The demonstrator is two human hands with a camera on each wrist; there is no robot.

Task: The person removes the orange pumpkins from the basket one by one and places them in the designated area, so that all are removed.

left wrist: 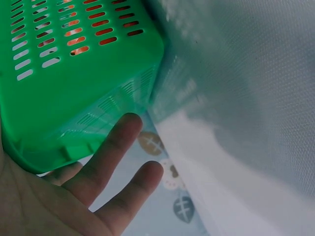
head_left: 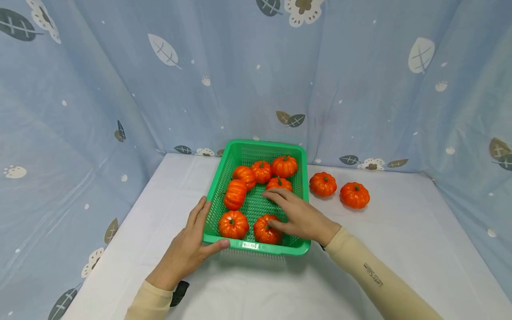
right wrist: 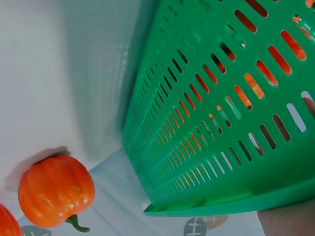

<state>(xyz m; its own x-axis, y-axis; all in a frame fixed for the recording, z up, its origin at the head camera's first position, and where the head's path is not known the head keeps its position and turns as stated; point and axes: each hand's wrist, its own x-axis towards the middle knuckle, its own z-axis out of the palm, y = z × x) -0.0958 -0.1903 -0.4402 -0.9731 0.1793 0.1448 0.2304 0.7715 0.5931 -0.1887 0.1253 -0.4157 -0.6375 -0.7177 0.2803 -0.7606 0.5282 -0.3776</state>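
Observation:
A green plastic basket [head_left: 258, 252] holds several small orange pumpkins. My left hand [head_left: 186, 249] rests at its front left corner, thumb on the front rim and fingers stretched along the left side. The left wrist view shows those fingers [left wrist: 101, 169] straight beside the basket wall. My right hand [head_left: 302, 215] reaches over the right rim into the basket, fingers spread apart. Its thumb overlaps a pumpkin [head_left: 264, 232] at the front right; whether it touches is hard to tell. The fingertips are near another pumpkin [head_left: 278, 183] farther back. In the right wrist view the basket wall hides most of that hand.
Two pumpkins lie on the white tabletop right of the basket, one nearer [head_left: 322, 184] and one farther right [head_left: 354, 195]. A blue patterned curtain [head_left: 240, 89] hangs behind and along both sides. The front rim bears a small white label [head_left: 250, 245].

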